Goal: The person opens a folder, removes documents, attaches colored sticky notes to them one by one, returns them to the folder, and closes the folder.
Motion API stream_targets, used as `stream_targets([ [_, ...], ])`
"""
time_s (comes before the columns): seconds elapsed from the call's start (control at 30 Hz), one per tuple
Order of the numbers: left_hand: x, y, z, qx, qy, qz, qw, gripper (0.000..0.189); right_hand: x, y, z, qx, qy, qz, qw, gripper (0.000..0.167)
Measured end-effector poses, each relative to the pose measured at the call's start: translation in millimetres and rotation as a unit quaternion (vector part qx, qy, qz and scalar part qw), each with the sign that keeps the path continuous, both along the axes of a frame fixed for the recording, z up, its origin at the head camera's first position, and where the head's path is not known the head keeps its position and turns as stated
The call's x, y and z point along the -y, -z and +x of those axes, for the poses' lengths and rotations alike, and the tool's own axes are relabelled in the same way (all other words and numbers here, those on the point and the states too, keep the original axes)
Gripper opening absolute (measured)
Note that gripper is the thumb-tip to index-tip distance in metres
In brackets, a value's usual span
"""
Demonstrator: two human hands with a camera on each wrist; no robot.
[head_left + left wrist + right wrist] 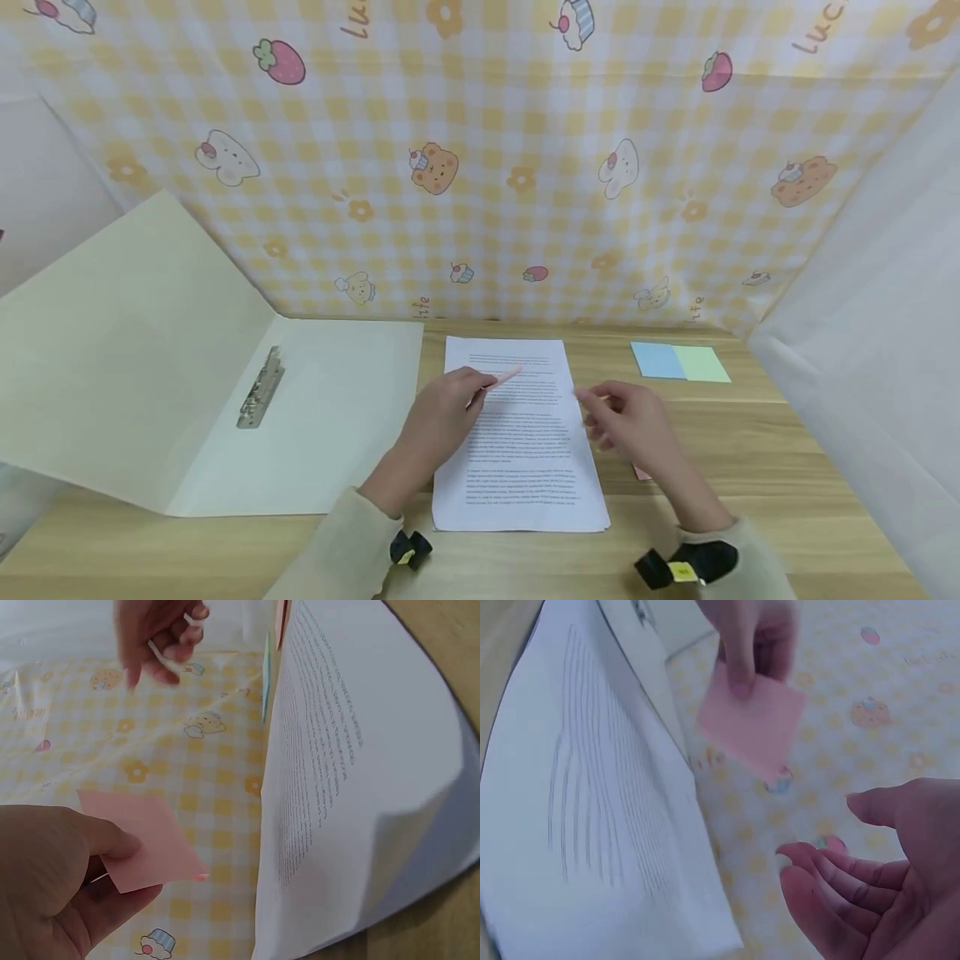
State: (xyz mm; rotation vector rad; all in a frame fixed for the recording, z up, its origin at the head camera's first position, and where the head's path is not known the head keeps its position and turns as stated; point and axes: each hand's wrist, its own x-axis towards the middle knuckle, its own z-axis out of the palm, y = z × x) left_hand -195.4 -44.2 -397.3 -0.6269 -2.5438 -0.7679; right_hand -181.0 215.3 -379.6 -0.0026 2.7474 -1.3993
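Observation:
My left hand (438,417) pinches a pink sticky note (146,836) between thumb and fingers, above the upper half of a stack of printed paper (517,450). In the head view the note is seen nearly edge-on; both wrist views show its flat face. My right hand (633,421) hovers by the stack's right edge with fingers loosely bent and nothing between them. The right wrist view shows its thumb and fingers apart, a short way from the note. Part of another pink piece (642,472) shows beneath the right hand, mostly hidden by it.
An open white file folder (345,417) lies left of the paper, its cover (127,350) raised and its metal clip (261,392) near the spine. Blue sticky notes (657,360) and green sticky notes (702,364) lie at the back right. A checked cloth (510,225) hangs behind the table.

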Motion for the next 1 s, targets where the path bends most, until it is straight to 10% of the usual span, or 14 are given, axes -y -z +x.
stream_targets([
  [0.3,-3.0,4.3,3.5,-0.067,0.011,-0.061,0.9958,0.02,57.3,16.2,-25.6,0.094,0.011,-0.132,0.9868,0.05],
  [0.63,-7.8,9.3,5.6,-0.104,0.011,-0.16,0.9816,0.025,70.6,28.2,-33.9,0.102,0.064,-0.206,0.9712,0.033],
  [0.83,-5.2,9.9,5.0,-0.063,0.04,-0.12,0.99,0.022,68.2,34.3,-35.2,0.073,0.085,-0.185,0.9762,0.029],
  [1.0,-0.1,11.1,1.5,0.072,-0.064,0.003,0.9953,0.032,68.0,38.3,-36.9,0.068,0.099,-0.17,0.978,0.03],
])
